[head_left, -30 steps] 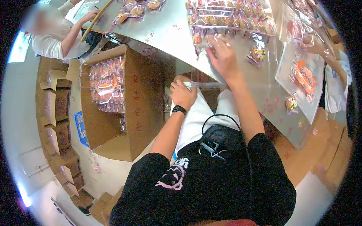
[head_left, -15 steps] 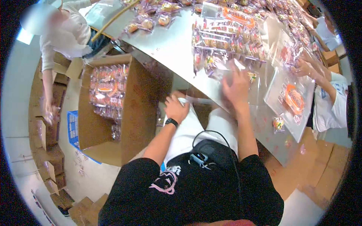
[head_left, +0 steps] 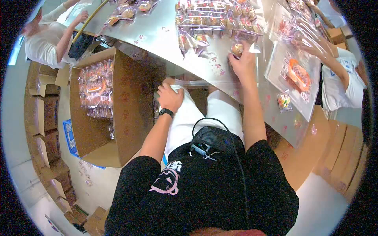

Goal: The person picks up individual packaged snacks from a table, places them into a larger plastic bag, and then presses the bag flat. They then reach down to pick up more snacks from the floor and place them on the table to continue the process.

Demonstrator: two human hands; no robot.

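My right hand [head_left: 243, 62] is over the metal table [head_left: 157, 39], its fingers closed on a small wrapped snack [head_left: 237, 48] just below the rows of packed snacks [head_left: 212, 17]. My left hand [head_left: 170, 96], with a dark watch on the wrist, rests on my left thigh, fingers spread and holding nothing. A wrapped snack [head_left: 200, 39] lies at the lower edge of the rows. Another single snack [head_left: 284, 101] lies to the right, beside a stack of printed clear bags [head_left: 297, 74].
A cardboard box [head_left: 134, 106] holding packed bags [head_left: 96, 86] stands at the left, with a blue crate [head_left: 70, 137] beside it. One person [head_left: 47, 43] is at the upper left, another [head_left: 342, 74] at the right. Stacked cartons [head_left: 342, 157] stand lower right.
My right hand has closed on a snack near the rows, where it was blurred over them before. My left hand stays on my thigh. The left person's lowered arm is back at the table.
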